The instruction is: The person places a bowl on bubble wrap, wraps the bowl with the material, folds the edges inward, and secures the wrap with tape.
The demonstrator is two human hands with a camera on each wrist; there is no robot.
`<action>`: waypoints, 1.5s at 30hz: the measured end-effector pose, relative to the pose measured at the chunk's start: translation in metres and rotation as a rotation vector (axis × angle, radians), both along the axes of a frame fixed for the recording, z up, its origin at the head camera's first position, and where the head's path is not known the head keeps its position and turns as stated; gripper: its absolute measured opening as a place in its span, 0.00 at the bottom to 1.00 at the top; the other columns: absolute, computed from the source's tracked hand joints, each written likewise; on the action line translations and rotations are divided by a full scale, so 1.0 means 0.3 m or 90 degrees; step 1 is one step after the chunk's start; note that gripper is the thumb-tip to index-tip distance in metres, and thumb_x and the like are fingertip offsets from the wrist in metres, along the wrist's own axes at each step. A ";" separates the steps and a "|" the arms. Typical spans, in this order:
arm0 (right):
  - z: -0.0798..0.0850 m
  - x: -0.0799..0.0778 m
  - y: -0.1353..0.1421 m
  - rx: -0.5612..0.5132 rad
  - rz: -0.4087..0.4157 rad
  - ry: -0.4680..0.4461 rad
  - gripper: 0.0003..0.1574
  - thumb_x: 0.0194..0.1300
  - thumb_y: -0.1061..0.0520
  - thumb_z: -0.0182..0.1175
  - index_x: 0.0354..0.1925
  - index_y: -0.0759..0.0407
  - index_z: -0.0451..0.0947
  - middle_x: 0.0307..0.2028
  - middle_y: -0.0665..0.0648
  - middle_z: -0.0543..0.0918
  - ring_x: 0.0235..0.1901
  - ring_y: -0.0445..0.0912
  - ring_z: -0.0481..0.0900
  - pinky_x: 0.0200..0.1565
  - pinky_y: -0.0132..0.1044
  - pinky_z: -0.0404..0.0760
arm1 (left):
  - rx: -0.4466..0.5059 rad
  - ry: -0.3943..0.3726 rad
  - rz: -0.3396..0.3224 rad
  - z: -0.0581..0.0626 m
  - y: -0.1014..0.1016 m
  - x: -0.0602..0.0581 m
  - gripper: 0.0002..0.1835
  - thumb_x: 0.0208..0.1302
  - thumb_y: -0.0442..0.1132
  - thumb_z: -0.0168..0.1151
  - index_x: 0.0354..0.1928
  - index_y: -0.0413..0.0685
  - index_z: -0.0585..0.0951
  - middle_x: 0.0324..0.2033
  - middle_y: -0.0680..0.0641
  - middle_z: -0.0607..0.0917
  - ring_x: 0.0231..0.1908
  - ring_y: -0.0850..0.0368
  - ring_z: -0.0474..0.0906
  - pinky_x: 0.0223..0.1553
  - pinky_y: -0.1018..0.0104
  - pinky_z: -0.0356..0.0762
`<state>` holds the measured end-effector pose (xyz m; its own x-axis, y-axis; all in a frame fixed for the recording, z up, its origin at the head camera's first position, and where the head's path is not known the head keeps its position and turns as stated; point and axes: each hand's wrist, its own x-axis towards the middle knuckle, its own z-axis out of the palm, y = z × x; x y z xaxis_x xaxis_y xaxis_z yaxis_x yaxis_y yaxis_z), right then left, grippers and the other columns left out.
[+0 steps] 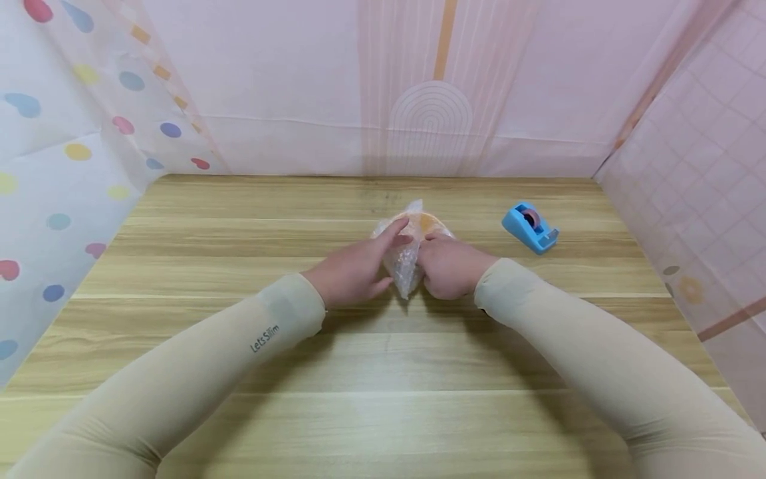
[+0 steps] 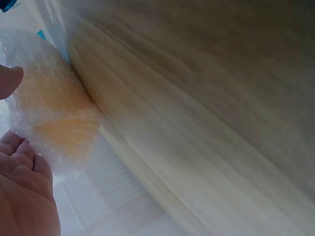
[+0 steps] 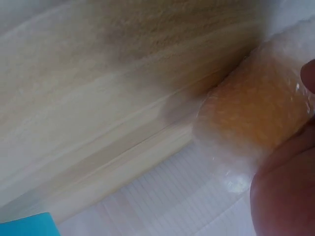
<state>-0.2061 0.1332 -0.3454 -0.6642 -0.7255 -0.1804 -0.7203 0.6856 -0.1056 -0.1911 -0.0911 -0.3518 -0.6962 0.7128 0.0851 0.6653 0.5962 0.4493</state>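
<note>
A rounded orange thing wrapped in clear bubble wrap point(image 1: 407, 263) lies at mid-table between both hands; the wrap hides what kind of thing it is. A fold of the wrap stands up along its middle. My left hand point(image 1: 356, 269) holds the bundle from the left, thumb and fingers spread around its side. In the left wrist view, bent fingertips point(image 2: 24, 152) touch the edge of the wrap. From the right, my right hand point(image 1: 451, 266) grips the wrap with curled fingers. Orange shows through the bubble wrap point(image 3: 251, 108) beside that hand in the right wrist view.
A blue tape dispenser point(image 1: 531, 226) with a roll of tape stands right of the bundle, toward the back. The wood-grain table point(image 1: 383, 399) meets patterned cloth walls point(image 1: 275, 80) at the back and sides.
</note>
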 end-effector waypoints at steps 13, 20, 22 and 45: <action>0.007 0.024 0.095 -0.177 -0.080 0.039 0.23 0.69 0.60 0.63 0.61 0.65 0.78 0.70 0.64 0.75 0.78 0.63 0.62 0.83 0.59 0.50 | -0.087 0.010 0.012 0.016 0.019 0.002 0.50 0.71 0.42 0.69 0.85 0.45 0.49 0.74 0.41 0.74 0.67 0.42 0.79 0.69 0.48 0.78; -0.010 0.021 0.127 -0.152 -0.148 -0.010 0.37 0.73 0.58 0.63 0.74 0.68 0.67 0.81 0.67 0.60 0.83 0.64 0.51 0.82 0.57 0.56 | -0.154 0.057 -0.023 0.012 0.032 -0.010 0.37 0.75 0.44 0.63 0.81 0.44 0.62 0.78 0.44 0.68 0.79 0.47 0.64 0.83 0.47 0.53; -0.013 0.019 0.130 -0.154 -0.147 -0.023 0.39 0.73 0.60 0.61 0.77 0.69 0.63 0.81 0.67 0.58 0.83 0.63 0.50 0.82 0.56 0.54 | -0.178 0.071 -0.035 0.012 0.034 -0.012 0.35 0.77 0.42 0.60 0.81 0.45 0.63 0.79 0.45 0.67 0.81 0.49 0.59 0.84 0.48 0.49; 0.003 0.012 0.132 -0.126 -0.145 -0.089 0.49 0.74 0.69 0.49 0.84 0.65 0.38 0.85 0.64 0.46 0.84 0.59 0.45 0.84 0.54 0.49 | -0.298 0.124 -0.054 0.009 0.075 -0.023 0.30 0.81 0.29 0.40 0.82 0.44 0.60 0.80 0.43 0.65 0.83 0.44 0.52 0.85 0.51 0.45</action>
<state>-0.2025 0.1726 -0.3444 -0.7923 -0.5910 -0.1516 -0.5194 0.7837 -0.3408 -0.1980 -0.0686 -0.3490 -0.6373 0.7588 -0.1343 0.7648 0.6442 0.0102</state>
